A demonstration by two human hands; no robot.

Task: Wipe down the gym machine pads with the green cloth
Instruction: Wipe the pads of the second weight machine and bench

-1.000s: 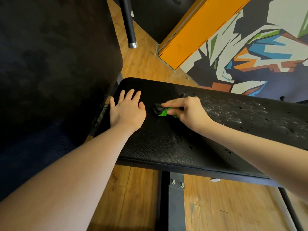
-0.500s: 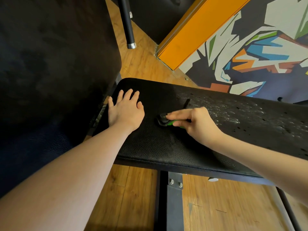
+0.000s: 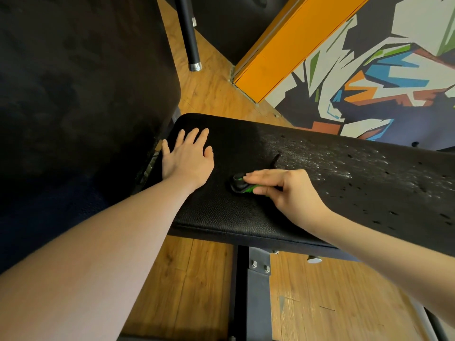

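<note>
While left hand point(image 3: 188, 157) lies flat, right hand point(image 3: 285, 190) pinches green cloth point(image 3: 242, 186) on pad point(image 3: 221, 212).

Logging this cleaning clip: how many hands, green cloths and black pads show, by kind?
Hands: 2, left hand flat on the seat pad, right hand pinching the cloth.
Green cloths: 1, green cloth bunched on the seat pad.
Black pads: 2, the seat pad and the upright back pad.
Total: 5

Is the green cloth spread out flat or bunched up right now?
Bunched up. The green cloth is a small wad pinched under the right hand on the black pad, not spread flat.
</note>
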